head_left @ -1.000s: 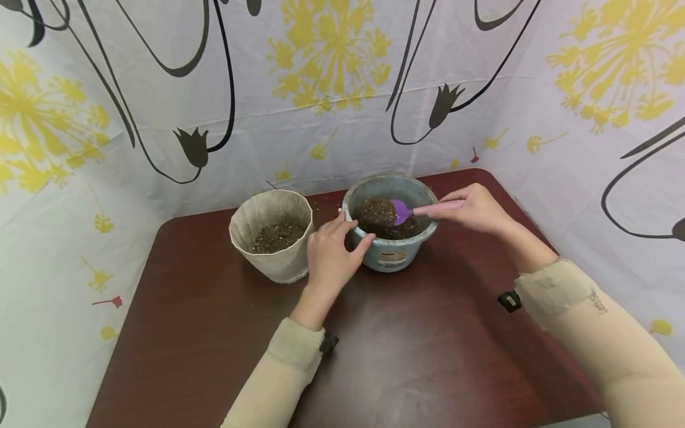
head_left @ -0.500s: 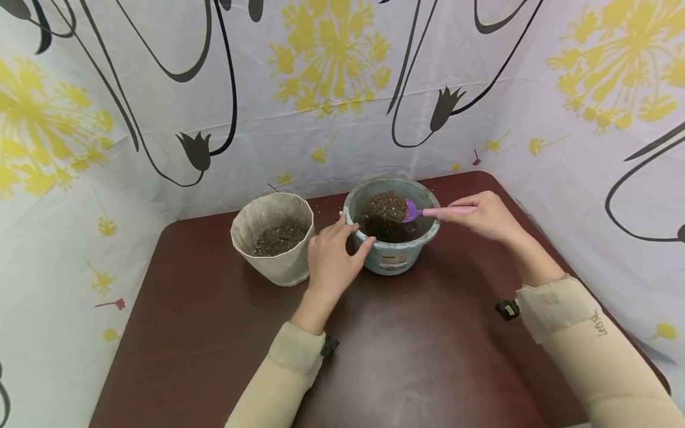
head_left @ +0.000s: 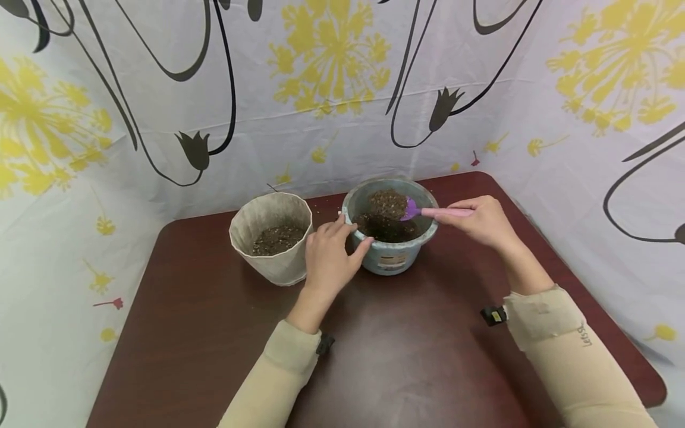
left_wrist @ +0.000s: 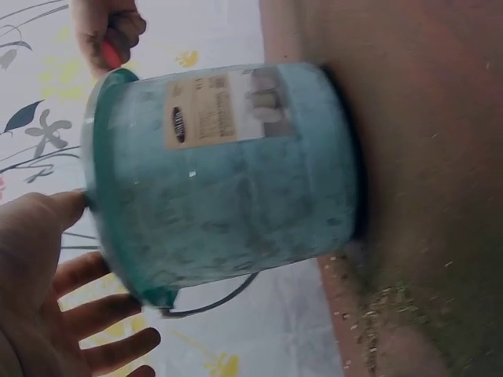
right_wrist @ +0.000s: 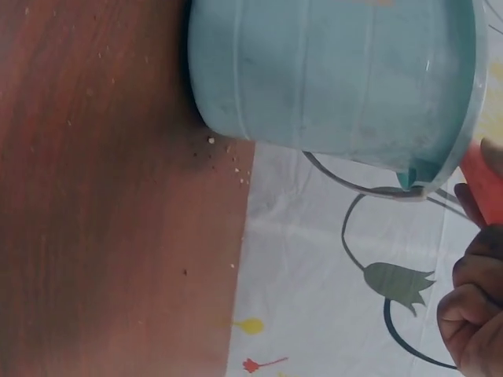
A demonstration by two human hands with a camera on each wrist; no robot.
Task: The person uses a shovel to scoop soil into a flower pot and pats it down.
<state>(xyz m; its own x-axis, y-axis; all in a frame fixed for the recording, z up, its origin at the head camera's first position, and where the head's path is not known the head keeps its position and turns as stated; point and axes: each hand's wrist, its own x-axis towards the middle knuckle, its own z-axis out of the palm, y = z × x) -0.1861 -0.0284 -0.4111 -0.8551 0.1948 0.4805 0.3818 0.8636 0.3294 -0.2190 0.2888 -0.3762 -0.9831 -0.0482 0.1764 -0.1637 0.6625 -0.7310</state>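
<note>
In the head view, a blue bucket with a paper label holds dark soil. My right hand grips the pink handle of a small purple-headed scoop. The scoop's head carries a heap of soil just inside the bucket, above the soil below. My left hand rests against the bucket's left rim, its fingers spread and fairly straight. In the left wrist view, the thumb touches the rim. The right wrist view shows curled fingers at the handle beyond the rim.
A whitish pot with soil in its bottom stands left of the bucket, close to my left hand. Both stand toward the back of a dark red table. Crumbs lie on the tabletop by the bucket. Patterned cloth hangs behind.
The scoop, loaded with soil, has risen off the soil's surface and shifted slightly right inside the bucket. My left hand has stayed at the rim.
</note>
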